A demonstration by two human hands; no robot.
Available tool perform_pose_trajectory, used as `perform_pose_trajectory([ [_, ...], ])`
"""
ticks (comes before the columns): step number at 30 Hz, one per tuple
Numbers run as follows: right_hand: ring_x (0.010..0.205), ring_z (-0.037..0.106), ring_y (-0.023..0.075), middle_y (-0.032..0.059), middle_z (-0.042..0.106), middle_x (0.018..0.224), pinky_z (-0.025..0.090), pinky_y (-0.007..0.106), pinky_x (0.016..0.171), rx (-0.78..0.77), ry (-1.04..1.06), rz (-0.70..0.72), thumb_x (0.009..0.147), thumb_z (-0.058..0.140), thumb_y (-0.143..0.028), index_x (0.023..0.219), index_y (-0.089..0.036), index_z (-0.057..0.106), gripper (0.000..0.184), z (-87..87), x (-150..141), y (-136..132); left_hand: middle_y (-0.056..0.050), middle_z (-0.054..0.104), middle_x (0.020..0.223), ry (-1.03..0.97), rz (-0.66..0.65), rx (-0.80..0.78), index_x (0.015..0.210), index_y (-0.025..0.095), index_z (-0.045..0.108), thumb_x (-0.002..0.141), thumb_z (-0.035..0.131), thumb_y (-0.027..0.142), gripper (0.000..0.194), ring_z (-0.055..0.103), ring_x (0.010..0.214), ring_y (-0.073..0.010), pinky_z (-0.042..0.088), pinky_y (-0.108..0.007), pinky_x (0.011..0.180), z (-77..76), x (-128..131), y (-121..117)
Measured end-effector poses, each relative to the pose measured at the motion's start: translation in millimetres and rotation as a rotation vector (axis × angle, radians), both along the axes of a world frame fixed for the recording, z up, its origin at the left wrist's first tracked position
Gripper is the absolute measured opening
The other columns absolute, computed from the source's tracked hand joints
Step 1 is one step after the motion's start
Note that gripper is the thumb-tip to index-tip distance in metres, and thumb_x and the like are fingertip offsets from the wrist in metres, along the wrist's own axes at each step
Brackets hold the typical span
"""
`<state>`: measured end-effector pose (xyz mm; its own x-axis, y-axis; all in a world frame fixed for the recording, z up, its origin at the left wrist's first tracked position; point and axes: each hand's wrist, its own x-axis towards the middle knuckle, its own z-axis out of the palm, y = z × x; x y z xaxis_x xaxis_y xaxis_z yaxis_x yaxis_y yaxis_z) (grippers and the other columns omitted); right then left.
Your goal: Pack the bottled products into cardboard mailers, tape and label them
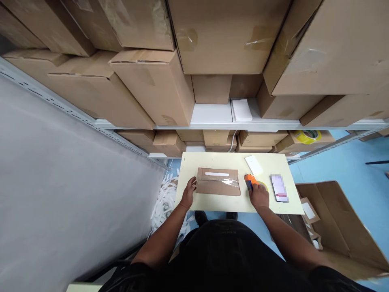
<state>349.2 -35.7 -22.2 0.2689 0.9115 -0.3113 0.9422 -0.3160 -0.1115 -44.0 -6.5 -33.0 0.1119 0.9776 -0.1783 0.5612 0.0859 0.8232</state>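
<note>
A flat cardboard box lies on the small cream table, with a strip of clear shiny tape across its middle and a narrow white label near its far edge. My left hand is at the box's left end, its bent fingers against that edge. To the right of the box, my right hand is closed on an orange and blue tape dispenser, which is low over or on the tabletop; I cannot tell which. Part of its yellowish tape roll shows beside my fingers.
A white pad and a phone lie on the table's right side. Shelves full of cardboard boxes stand ahead, with a yellow tape roll. A large open carton stands right; paper scraps litter the floor left.
</note>
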Motion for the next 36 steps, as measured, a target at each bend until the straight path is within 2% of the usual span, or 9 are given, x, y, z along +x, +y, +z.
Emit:
perform_pose_trajectory([
  [3,0.133,0.049,0.0389,0.0210,0.062,0.134,0.041,0.050,0.106,0.093,0.065,0.060,0.091,0.053,-0.028,0.133,-0.017,0.060,0.044,0.7,-7,-9,-0.012,0.062,0.147,0.016,-0.044,-0.113,0.164,0.025,0.027,0.092,0.039,0.021,0.073,0.063,0.130,-0.0251,0.055,-0.046,0.101,-9.8,-10,-8],
  [6,0.139,0.049,0.0323,0.0143,0.056,0.148,0.041,0.045,0.113,0.064,0.423,0.158,0.089,0.053,-0.031,0.147,-0.020,0.050,0.059,-4.7,-23,-20,-0.009,0.062,0.148,-0.006,-0.094,-0.154,0.158,0.023,0.039,0.088,0.043,0.021,0.071,0.062,0.132,-0.0252,0.054,-0.045,0.103,-14.8,-11,-12],
  [8,0.138,0.052,0.0295,0.0100,0.056,0.150,0.045,0.043,0.110,0.026,0.618,0.144,0.093,0.049,-0.036,0.149,-0.024,0.047,0.057,-8.6,-37,-23,-0.008,0.064,0.144,-0.069,-0.111,-0.170,0.154,0.021,0.046,0.090,0.044,0.025,0.064,0.062,0.130,-0.0254,0.054,-0.045,0.105,-15.0,-5,-14],
  [11,0.129,0.058,0.0298,0.0107,0.064,0.137,0.050,0.043,0.103,0.018,0.697,0.038,0.099,0.043,-0.045,0.139,-0.024,0.053,0.046,-6.0,-54,-21,-0.011,0.068,0.136,-0.082,-0.064,-0.172,0.146,0.020,0.053,0.094,0.048,0.037,0.055,0.066,0.121,-0.0260,0.055,-0.043,0.101,-8.8,8,-17],
  [16,0.115,0.062,0.0304,0.0156,0.067,0.121,0.050,0.041,0.098,0.113,0.603,-0.005,0.102,0.038,-0.054,0.122,-0.021,0.058,0.044,20.6,-56,0,-0.012,0.069,0.112,0.056,-0.016,-0.082,0.132,0.016,0.063,0.101,0.040,0.054,0.054,0.068,0.105,-0.0262,0.055,-0.042,0.094,13.3,17,-14],
  [23,0.095,0.066,0.0261,0.0143,0.071,0.103,0.048,0.033,0.082,-0.047,0.463,-0.050,0.106,0.030,-0.053,0.101,-0.017,0.063,0.049,34.9,-55,41,-0.014,0.068,0.106,0.176,-0.041,-0.100,0.120,0.012,0.070,0.100,0.044,0.044,0.046,0.067,0.104,-0.0276,0.052,-0.041,0.097,26.3,33,12],
  [27,0.093,0.066,0.0257,0.0123,0.072,0.100,0.047,0.033,0.082,0.049,0.443,-0.015,0.106,0.030,-0.050,0.101,-0.018,0.065,0.047,24.8,-40,35,-0.013,0.069,0.108,0.188,-0.006,-0.137,0.117,0.014,0.070,0.100,0.048,0.042,0.040,0.068,0.098,-0.0247,0.053,-0.039,0.093,32.1,35,15],
  [30,0.109,0.061,0.0315,0.0165,0.070,0.110,0.044,0.039,0.091,0.175,0.206,-0.033,0.102,0.041,-0.051,0.107,-0.016,0.065,0.043,8.8,-16,13,-0.013,0.066,0.115,0.188,0.078,-0.056,0.120,0.014,0.068,0.097,0.054,0.039,0.037,0.068,0.091,-0.0218,0.055,-0.038,0.089,41.0,30,11],
  [36,0.124,0.052,0.0378,0.0208,0.066,0.122,0.041,0.047,0.093,0.014,0.022,-0.045,0.099,0.053,-0.051,0.115,-0.015,0.066,0.042,-28.8,12,-16,-0.008,0.066,0.109,0.163,-0.041,0.182,0.116,0.021,0.068,0.097,0.053,0.029,0.026,0.065,0.103,-0.0223,0.054,-0.039,0.095,75.5,40,-2],
])
